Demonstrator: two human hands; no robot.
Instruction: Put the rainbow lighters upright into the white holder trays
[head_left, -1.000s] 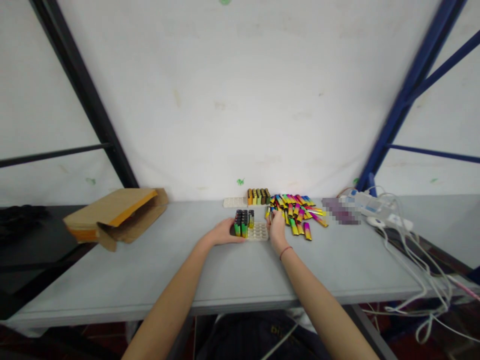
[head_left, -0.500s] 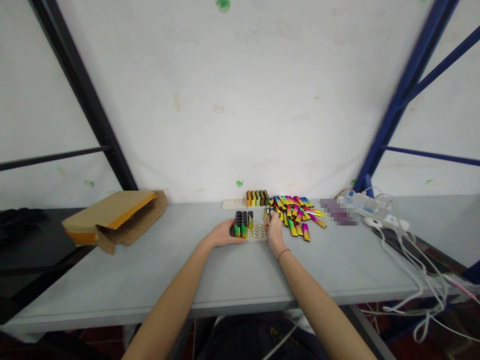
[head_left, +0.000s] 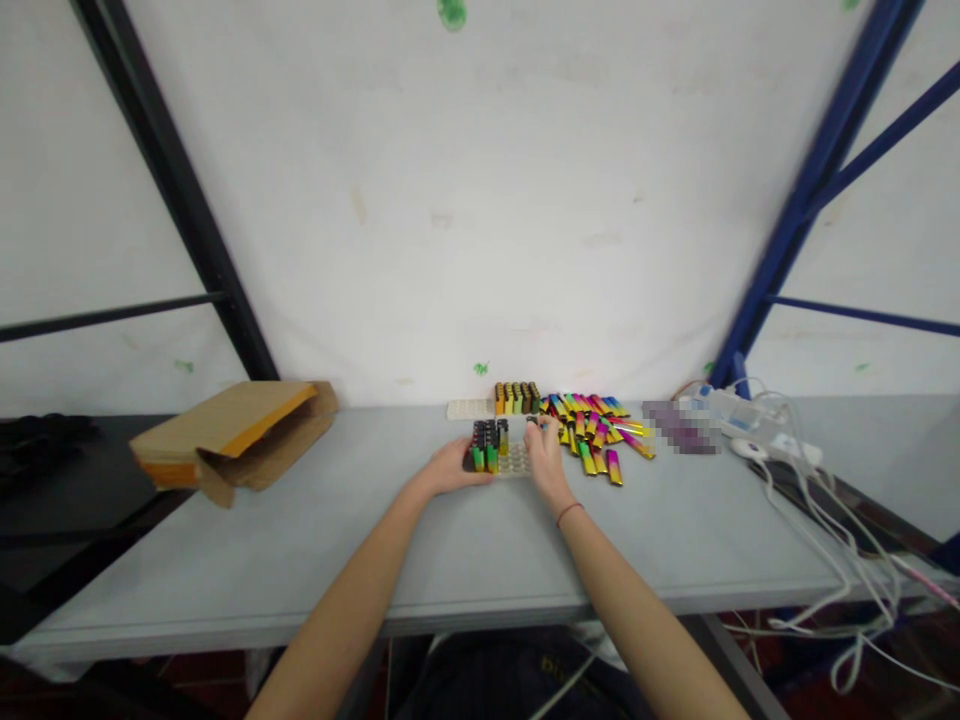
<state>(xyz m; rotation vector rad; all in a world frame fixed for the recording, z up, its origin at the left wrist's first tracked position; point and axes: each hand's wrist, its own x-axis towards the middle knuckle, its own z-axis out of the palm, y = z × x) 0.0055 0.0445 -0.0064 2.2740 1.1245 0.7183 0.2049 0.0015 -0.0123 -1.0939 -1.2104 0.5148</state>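
Fingers of the right hand (head_left: 541,455) curl over the top of a small lighter (head_left: 534,424) at the far right edge of the white tray (head_left: 514,462); whether they pinch it fully is too small to tell. At nine o'clock of it, the left hand (head_left: 448,466) lies cupped against the tray's left side, touching the upright lighters (head_left: 488,445) standing in it. At three o'clock, a loose heap of coloured lighters (head_left: 596,428) lies just beside the right hand. A second tray (head_left: 495,402) sits at twelve o'clock, near the wall. The grey table (head_left: 375,540) is bare toward its near edge. A cardboard box (head_left: 232,432) lies at nine o'clock, cables (head_left: 795,460) at three o'clock.
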